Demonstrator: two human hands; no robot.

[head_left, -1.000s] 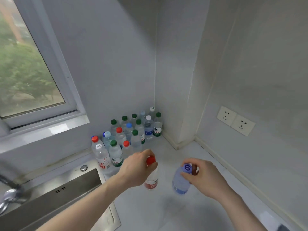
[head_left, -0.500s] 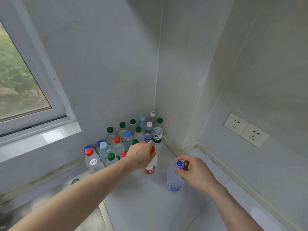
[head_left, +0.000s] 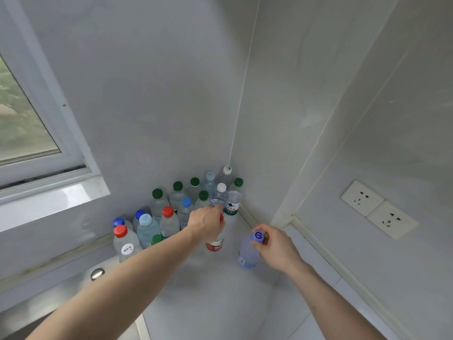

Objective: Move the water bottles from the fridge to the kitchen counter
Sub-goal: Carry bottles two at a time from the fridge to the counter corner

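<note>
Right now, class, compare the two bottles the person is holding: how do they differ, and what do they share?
The left hand covers most of the red-capped bottle, whose label is red; the right hand pinches the blue-capped bottle near its cap, and its label is pale blue. The red-capped bottle sits nearer the cluster of bottles; the blue-capped bottle stands apart. Both are clear plastic, upright, gripped from above.

Bottles clustered in the far corner of the table (head_left: 220, 303), two more held in front of them.

The bottle cluster (head_left: 181, 207) stands against the back wall, right of the window (head_left: 27, 133). Before it, the left hand (head_left: 208, 223) grips one bottle (head_left: 215, 242); to its right, the right hand (head_left: 275, 246) holds another bottle (head_left: 247, 253). Wall sockets (head_left: 377, 208) sit far right; the sink (head_left: 61, 298) lies at left.
</note>
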